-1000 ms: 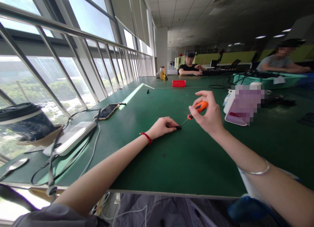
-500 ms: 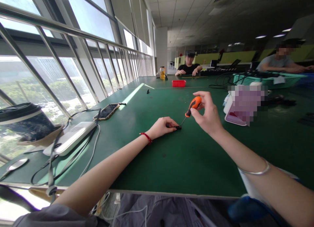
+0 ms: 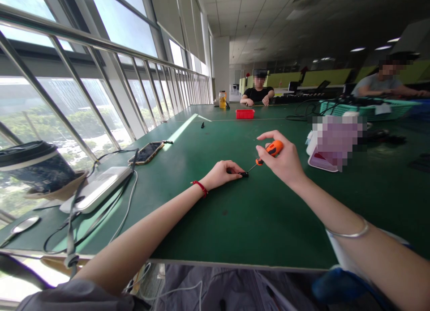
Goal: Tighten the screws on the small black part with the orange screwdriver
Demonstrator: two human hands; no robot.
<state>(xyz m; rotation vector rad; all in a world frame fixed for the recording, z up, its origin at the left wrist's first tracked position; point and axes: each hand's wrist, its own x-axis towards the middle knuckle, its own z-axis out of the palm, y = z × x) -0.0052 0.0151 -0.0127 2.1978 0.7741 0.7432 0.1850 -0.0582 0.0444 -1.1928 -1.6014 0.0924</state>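
Note:
My left hand (image 3: 223, 174) rests on the green table, its fingers pinching a small black part (image 3: 243, 174) against the surface. An orange and black screwdriver (image 3: 273, 149) lies in my right hand (image 3: 284, 159), its handle against the palm and its thumb and forefinger spread apart at the front. The thin metal shaft slants down to the left, with its tip at the right end of the black part. Whether the tip sits in a screw is too small to tell.
A red tray (image 3: 245, 114) and a small black piece (image 3: 202, 125) lie farther back. On the left are a phone (image 3: 146, 153), a white power bank (image 3: 96, 190), cables and a cup (image 3: 35, 165). A purple-cased object (image 3: 336, 143) and a green basket (image 3: 369, 110) stand right. Two people sit beyond.
The screwdriver handle has tipped lower and to the right, and my right thumb and forefinger have come off its front. My left hand and the black part have stayed put.

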